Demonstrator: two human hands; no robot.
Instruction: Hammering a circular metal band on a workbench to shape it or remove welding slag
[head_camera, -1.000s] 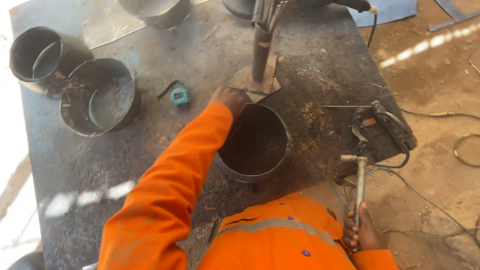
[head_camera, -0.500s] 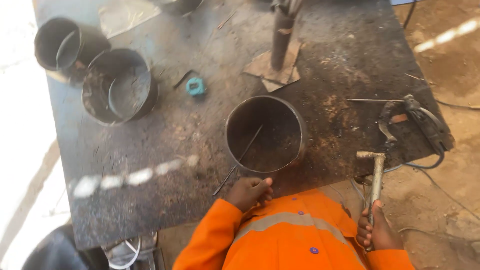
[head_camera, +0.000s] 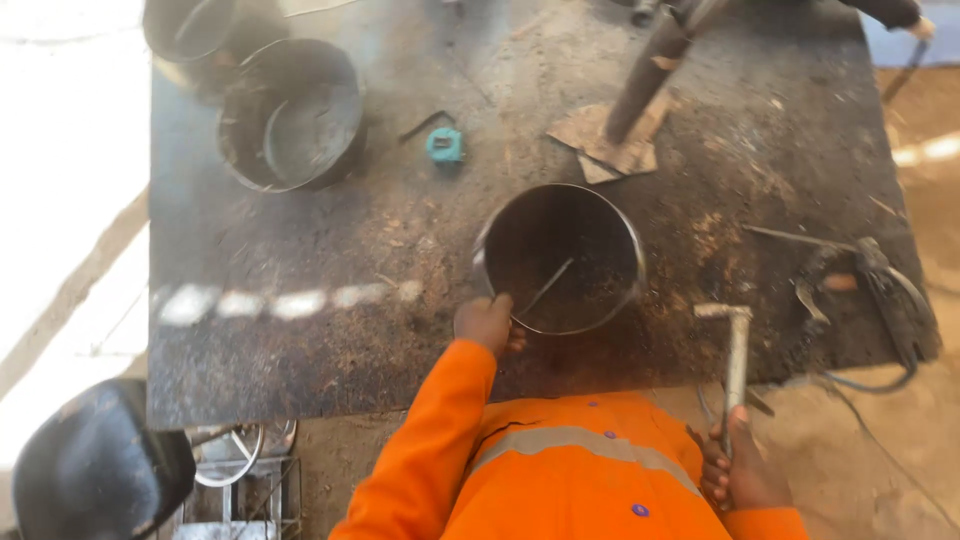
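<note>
Your steel work table (head_camera: 300, 340) fills the view, a dark, scorched plate gritty with rust and scale. Since a second ago your left hand (head_camera: 487, 322) has come off the far rim of the metal ring (head_camera: 562, 258) and round to its near edge, where it now closes on the rim at the near left; the ring itself sits in much the same spot near the middle of the table, so this looks like a re-grip and not a shift of the piece. The ring is a thin-walled band of sheet steel, open top and bottom, with a thin rod lying slantwise inside it. Your right hand (head_camera: 742, 470) is wrapped round the handle of a hammer (head_camera: 735, 360), held upright off the near edge of the table, as it was a second ago; its grey metal head points left, level with the ring's near side.

At the far left stand two more round steel shells (head_camera: 292, 115), rough and sooty, one behind the other. A dark pipe post (head_camera: 645, 80) rises at a slant from a rusty base plate. Black welding cables and a clamp (head_camera: 885, 300) lie at the right edge. Smallest is a small teal tape measure (head_camera: 445, 145) between the shells and the post
</note>
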